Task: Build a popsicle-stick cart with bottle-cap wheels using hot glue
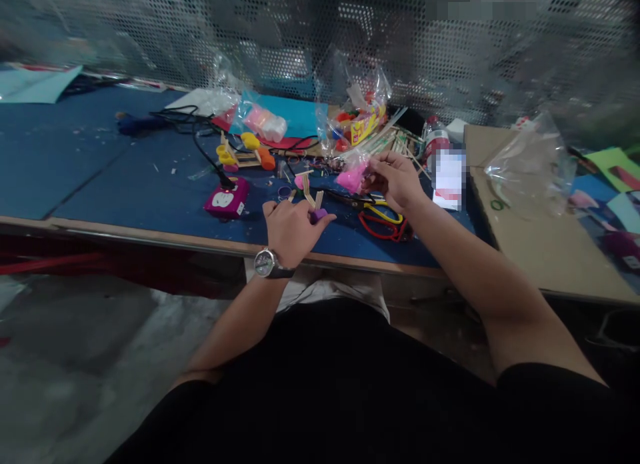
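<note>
My left hand (296, 227), with a watch (265, 262) on its wrist, is closed around a small craft-stick model (314, 196). A purple clay piece (319, 215) sits on the model by my thumb, and a pink lump (300, 181) shows at its far end; the fingers hide the rest. To the right, the fingers of my right hand (395, 181) pinch a clear bag of bright pink clay (352, 177) just above the table. Below that hand lie scissors (383, 223) with red and yellow handles. Another stick model (245, 156) with yellow and orange clay pieces stands farther left.
A purple box (227, 199) with a black cable is left of my hands. Behind are bagged clay (265, 123), a yellow-labelled bag (367, 125), loose sticks and a bottle (436, 139). A phone (449, 177) and cardboard (545, 244) lie right. Perforated metal (280, 44) rises behind the table.
</note>
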### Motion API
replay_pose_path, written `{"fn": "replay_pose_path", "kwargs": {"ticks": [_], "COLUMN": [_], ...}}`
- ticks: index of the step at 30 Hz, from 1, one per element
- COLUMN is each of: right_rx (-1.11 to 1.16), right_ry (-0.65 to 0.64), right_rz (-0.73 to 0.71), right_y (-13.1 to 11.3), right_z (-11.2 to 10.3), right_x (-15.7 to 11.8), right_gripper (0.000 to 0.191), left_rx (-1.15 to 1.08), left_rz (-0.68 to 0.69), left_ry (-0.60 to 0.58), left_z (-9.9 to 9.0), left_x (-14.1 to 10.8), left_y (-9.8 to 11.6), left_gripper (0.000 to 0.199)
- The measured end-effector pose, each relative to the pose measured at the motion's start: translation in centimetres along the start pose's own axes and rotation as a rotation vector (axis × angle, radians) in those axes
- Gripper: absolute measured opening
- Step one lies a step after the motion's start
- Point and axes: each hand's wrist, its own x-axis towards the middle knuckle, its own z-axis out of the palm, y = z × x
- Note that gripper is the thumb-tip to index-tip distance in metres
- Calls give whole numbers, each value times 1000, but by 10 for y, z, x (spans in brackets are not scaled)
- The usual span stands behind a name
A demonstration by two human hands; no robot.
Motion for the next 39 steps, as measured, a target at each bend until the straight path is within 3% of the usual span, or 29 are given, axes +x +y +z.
{"fn": "replay_pose_path", "kwargs": {"ticks": [5,11,15,19,23,31,39], "right_rx": [285,337,296,275,263,-27,-198], "right_ry": [-27,-229,-416,-502,-505,-396,-346], "right_rz": [-44,-73,-89,-99,-132,-456,-660], "right_y": [3,2,-2,-2,1,5,5], "right_z": [3,16,26,31,31,30,31], "right_x": [-11,-30,-42,-46,-49,-53,-51], "right_gripper": [49,51,53,51,47,31,27], "left_rx": [14,-169,-384,-356,-315,-296,-290], "left_rz": [37,178,347,423,401,347,370], "left_ry": [162,300,237,198,178,106,50], "left_z": [12,10,7,11,16,5,5], "left_x": [-3,-24,-35,-34,-30,-31,-31], "left_y": [-6,-13,-10,-6,-8,-17,-16], "left_gripper": [58,51,46,47,44,44,42]}}
